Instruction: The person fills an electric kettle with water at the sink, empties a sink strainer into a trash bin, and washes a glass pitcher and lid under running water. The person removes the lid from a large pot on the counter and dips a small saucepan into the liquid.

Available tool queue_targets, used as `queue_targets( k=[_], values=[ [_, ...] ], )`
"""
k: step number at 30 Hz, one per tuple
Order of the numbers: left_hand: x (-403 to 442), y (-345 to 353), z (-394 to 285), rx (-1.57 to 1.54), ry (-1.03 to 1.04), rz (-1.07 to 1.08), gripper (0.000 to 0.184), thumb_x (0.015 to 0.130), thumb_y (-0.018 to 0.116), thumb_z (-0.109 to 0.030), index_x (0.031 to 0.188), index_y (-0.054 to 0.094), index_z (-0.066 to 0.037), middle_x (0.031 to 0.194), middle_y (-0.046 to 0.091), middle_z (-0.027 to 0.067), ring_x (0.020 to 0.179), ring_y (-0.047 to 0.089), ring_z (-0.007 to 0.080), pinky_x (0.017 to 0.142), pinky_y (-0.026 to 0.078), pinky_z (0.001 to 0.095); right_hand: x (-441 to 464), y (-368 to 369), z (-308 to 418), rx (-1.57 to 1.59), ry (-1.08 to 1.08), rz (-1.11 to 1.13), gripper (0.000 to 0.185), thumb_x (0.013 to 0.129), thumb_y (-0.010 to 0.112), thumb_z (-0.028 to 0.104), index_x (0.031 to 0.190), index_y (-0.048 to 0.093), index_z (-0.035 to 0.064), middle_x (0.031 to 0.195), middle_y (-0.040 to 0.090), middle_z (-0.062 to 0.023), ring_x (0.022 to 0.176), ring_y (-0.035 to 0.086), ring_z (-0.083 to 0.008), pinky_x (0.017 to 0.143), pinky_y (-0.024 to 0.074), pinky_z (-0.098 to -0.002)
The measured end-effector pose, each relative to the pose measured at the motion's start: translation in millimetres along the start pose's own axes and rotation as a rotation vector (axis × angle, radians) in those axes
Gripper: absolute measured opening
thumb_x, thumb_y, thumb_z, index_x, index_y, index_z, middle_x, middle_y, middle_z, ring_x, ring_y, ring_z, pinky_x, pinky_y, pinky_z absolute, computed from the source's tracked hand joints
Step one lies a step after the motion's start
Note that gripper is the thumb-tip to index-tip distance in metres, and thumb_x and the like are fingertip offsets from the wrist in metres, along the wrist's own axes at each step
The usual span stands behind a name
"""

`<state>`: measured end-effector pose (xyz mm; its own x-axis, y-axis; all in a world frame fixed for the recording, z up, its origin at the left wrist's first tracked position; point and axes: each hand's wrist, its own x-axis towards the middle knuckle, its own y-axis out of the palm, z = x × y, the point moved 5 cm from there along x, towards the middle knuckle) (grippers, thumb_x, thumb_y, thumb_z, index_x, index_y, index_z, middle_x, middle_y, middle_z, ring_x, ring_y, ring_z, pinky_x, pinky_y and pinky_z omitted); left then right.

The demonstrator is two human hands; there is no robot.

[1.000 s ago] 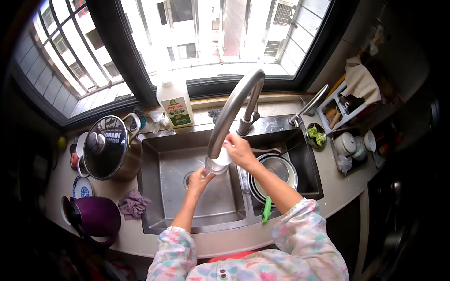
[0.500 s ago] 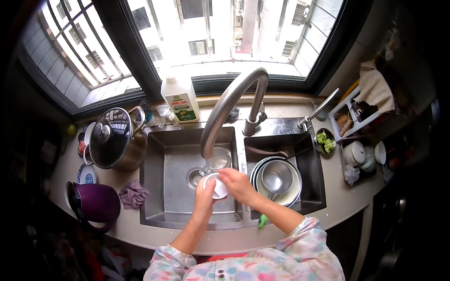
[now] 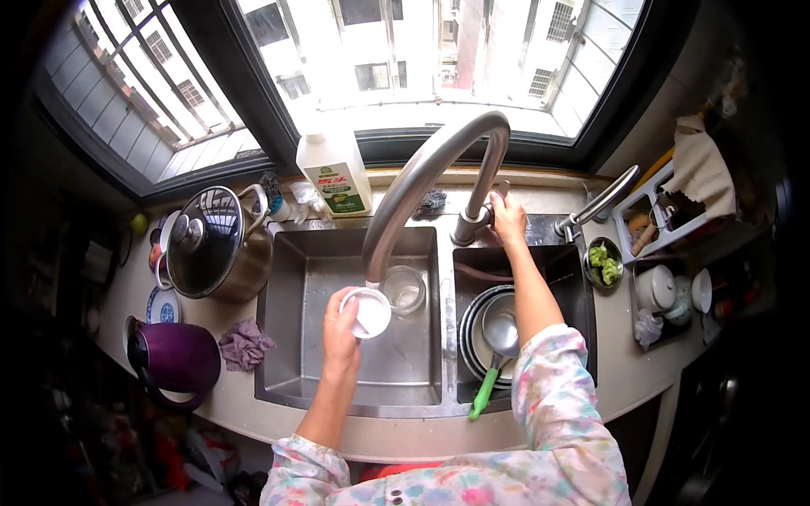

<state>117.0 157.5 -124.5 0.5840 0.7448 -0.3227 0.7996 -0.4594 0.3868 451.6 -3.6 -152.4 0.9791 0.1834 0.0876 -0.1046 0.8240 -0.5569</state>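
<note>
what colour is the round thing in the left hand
The round thing in the left hand is white; it shows best in the head view.

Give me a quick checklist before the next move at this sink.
1. White lid held: ok, in the left hand over the left basin.
2. Right hand at the base of the faucet: ok; how firmly it grips, cannot tell.
3. Clear jar free of both hands: ok, in the left basin.
4. Water shut off: cannot tell from this view.
5. Drain unblocked: cannot tell, out of sight.
6. Green-handled ladle clear of the hands: ok, at the right basin.
</note>
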Motion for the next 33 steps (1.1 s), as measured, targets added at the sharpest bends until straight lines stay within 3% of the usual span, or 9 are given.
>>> queue_targets(
  k=[6, 8, 10, 12, 18, 21, 24, 28, 33],
  values=[
    [15, 18, 15, -0.011, -0.049, 0.038, 0.024, 0.084, 0.054, -0.008, 0.107, 0.054, -0.002, 0.091, 0.06, 0.0053, 0.079, 0.059, 0.0118, 0.068, 0.049, 0.0246, -61, -30, 42, 0.2, -0.202, -0.37, 0.021, 0.084, 0.054, 0.011, 0.1, 0.057, -0.0022, 0.09, 0.062, -0.0172, 0.083, 0.06, -0.0288, 0.075, 0.046, -0.0349],
    [18, 22, 16, 0.065, -0.015, 0.001, 0.024, 0.084, 0.054, -0.01, 0.107, 0.054, -0.002, 0.089, 0.06, 0.004, 0.076, 0.058, 0.0099, 0.063, 0.047, 0.0227, -118, -8, 67, 0.511, -0.065, -0.003, 0.018, 0.087, 0.05, 0.01, 0.098, 0.057, -0.0031, 0.085, 0.062, -0.0145, 0.082, 0.06, -0.0252, 0.076, 0.0463, -0.0318],
    [18, 27, 15, 0.103, -0.033, -0.012, 0.024, 0.085, 0.053, -0.011, 0.107, 0.054, -0.002, 0.088, 0.06, 0.0037, 0.075, 0.057, 0.0089, 0.061, 0.045, 0.0223, -185, 25, 98, 0.499, -0.341, 0.299, 0.021, 0.089, 0.048, 0.009, 0.107, 0.056, 0.0013, 0.097, 0.061, -0.0112, 0.088, 0.058, -0.02, 0.078, 0.0465, -0.0295],
    [12, 30, 10, 0.197, 0.016, -0.046, 0.023, 0.086, 0.051, -0.016, 0.103, 0.055, 0.0, 0.087, 0.06, 0.0045, 0.076, 0.056, 0.0095, 0.063, 0.045, 0.0242, -224, 46, 121, 0.323, -0.62, 0.391, 0.03, 0.088, 0.049, 0.013, 0.115, 0.053, 0.0024, 0.11, 0.055, -0.0168, 0.109, 0.05, -0.0286, 0.094, 0.0373, -0.0356],
    [-5, 32, 0, 0.591, 0.015, -0.098, 0.023, 0.085, 0.048, -0.015, 0.096, 0.057, 0.002, 0.093, 0.06, 0.0132, 0.08, 0.058, 0.0208, 0.068, 0.046, 0.0312, -213, 70, 110, 0.604, -0.262, 0.522, 0.029, 0.091, 0.044, 0.021, 0.104, 0.057, -0.0021, 0.101, 0.058, -0.0141, 0.097, 0.054, -0.0275, 0.086, 0.0423, -0.034],
    [-4, 46, -3, 0.98, 0.482, 0.084, 0.019, 0.08, 0.047, -0.013, 0.087, 0.057, 0.001, 0.091, 0.058, 0.0197, 0.077, 0.057, 0.035, 0.069, 0.045, 0.0409, -203, 88, 86, 0.686, -0.095, 0.624, 0.027, 0.09, 0.042, 0.019, 0.094, 0.057, -0.002, 0.091, 0.059, -0.0136, 0.087, 0.057, -0.0295, 0.08, 0.0447, -0.0347],
    [10, 47, 0, 0.958, 0.539, 0.169, 0.019, 0.078, 0.049, -0.012, 0.088, 0.057, 0.001, 0.088, 0.059, 0.0191, 0.076, 0.058, 0.0336, 0.068, 0.045, 0.0399, -198, 62, 100, 0.186, -0.666, 0.35, 0.023, 0.086, 0.045, 0.017, 0.094, 0.058, -0.0005, 0.09, 0.06, -0.0164, 0.086, 0.057, -0.0326, 0.079, 0.0456, -0.0375],
    [10, 16, 4, 0.751, 0.243, 0.097, 0.028, 0.079, 0.052, -0.015, 0.101, 0.057, 0.001, 0.086, 0.062, 0.0121, 0.078, 0.062, 0.022, 0.066, 0.048, 0.0307, -208, 57, 114, -0.012, -0.715, 0.495, 0.02, 0.081, 0.049, 0.016, 0.092, 0.058, 0.0011, 0.083, 0.061, -0.0186, 0.081, 0.058, -0.0329, 0.072, 0.045, -0.0418],
    [-2, -37, 26, 0.467, -0.064, 0.091, 0.05, 0.075, 0.054, -0.012, 0.122, 0.044, 0.001, 0.102, 0.058, 0.0112, 0.083, 0.06, 0.0162, 0.065, 0.051, 0.0281, -226, 54, 120, -0.542, -0.888, 0.602, 0.039, 0.077, 0.052, 0.04, 0.071, 0.066, 0.0046, 0.07, 0.063, -0.0133, 0.071, 0.06, -0.029, 0.067, 0.0432, -0.0431]
  ],
)
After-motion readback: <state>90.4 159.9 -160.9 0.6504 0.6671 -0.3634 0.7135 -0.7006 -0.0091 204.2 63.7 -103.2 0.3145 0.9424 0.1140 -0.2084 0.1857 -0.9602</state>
